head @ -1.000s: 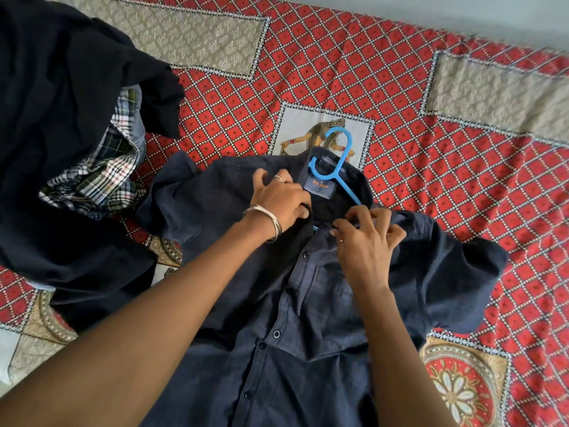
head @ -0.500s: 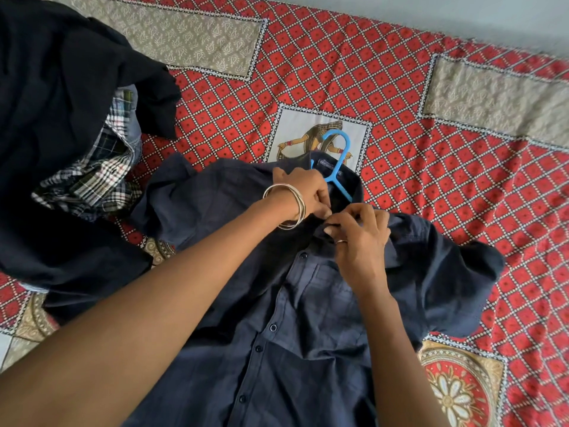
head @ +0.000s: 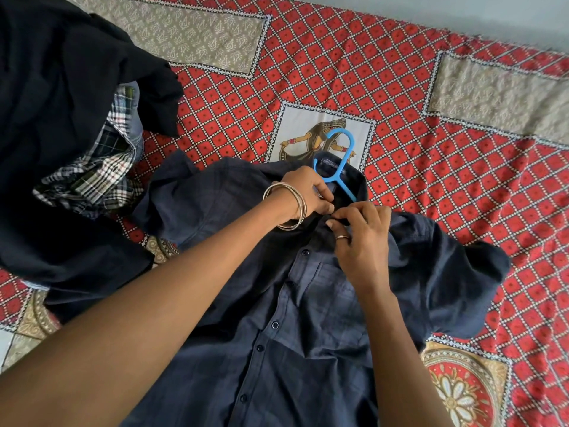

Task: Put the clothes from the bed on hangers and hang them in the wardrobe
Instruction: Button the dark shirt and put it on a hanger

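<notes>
Dark navy button-up shirt (head: 308,303) lies front-up on the red patterned bed (head: 431,97), blue plastic hanger (head: 337,167) hook pointing away beyond the collar; left hand (head: 308,192) and right hand (head: 360,232) both pinch the collar placket, touching, just short of the hook.

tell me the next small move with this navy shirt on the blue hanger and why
Probably fasten the top button: both hands, left hand and right hand, pinch the navy shirt at the collar, the blue hanger is already inside, and the placket below lies open.

navy shirt (head: 308,318) – flat on bed | blue hanger (head: 337,167) (inside collar)
</notes>
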